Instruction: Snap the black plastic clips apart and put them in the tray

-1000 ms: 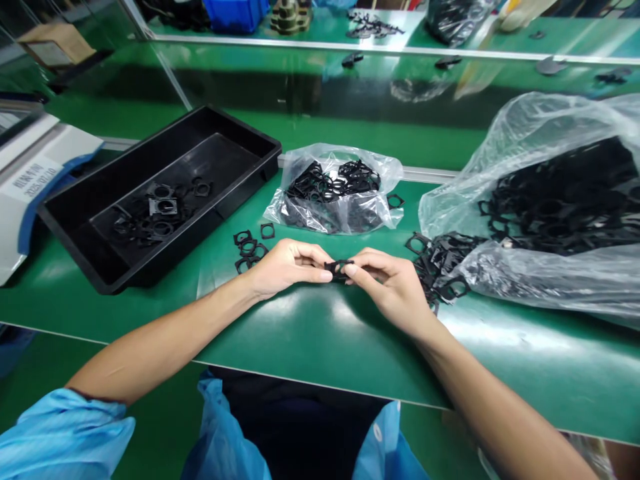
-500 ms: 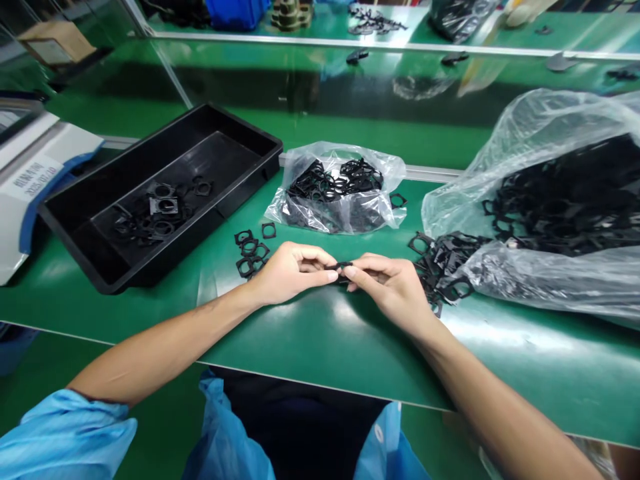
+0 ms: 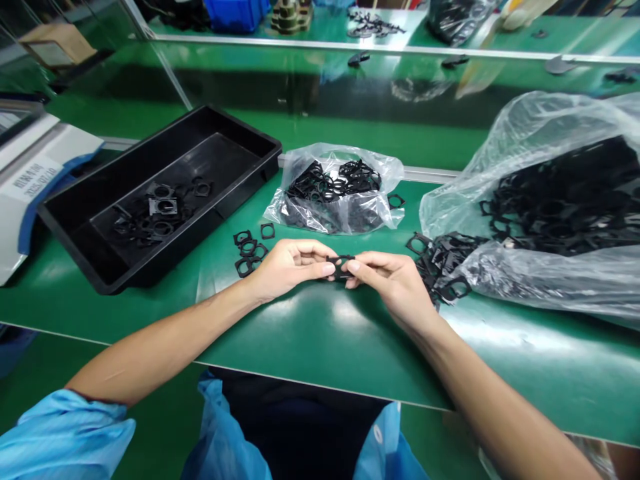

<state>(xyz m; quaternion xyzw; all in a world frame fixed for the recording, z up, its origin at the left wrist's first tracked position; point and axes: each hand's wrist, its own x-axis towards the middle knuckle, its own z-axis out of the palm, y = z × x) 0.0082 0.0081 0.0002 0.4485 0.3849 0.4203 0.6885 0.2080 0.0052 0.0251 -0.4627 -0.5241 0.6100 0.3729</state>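
Observation:
My left hand [image 3: 287,267] and my right hand [image 3: 393,283] meet over the green table [image 3: 320,340], both pinching one small black plastic frame part [image 3: 340,265] between their fingertips. A few loose black parts [image 3: 249,250] lie just left of my left hand. A spill of black parts [image 3: 440,263] lies right of my right hand, at the mouth of a large clear bag [image 3: 545,200] full of them. A smaller clear bag [image 3: 335,190] of black parts sits behind my hands.
A black tray [image 3: 65,220] at the left holds several black parts [image 3: 155,210]. A white and blue machine [image 3: 30,173] stands at the far left. Behind a rail runs a second green surface with a blue bin [image 3: 235,13] and more parts.
Both hands have stayed in place, turning the small black part slightly between the fingertips. Nothing else has moved.

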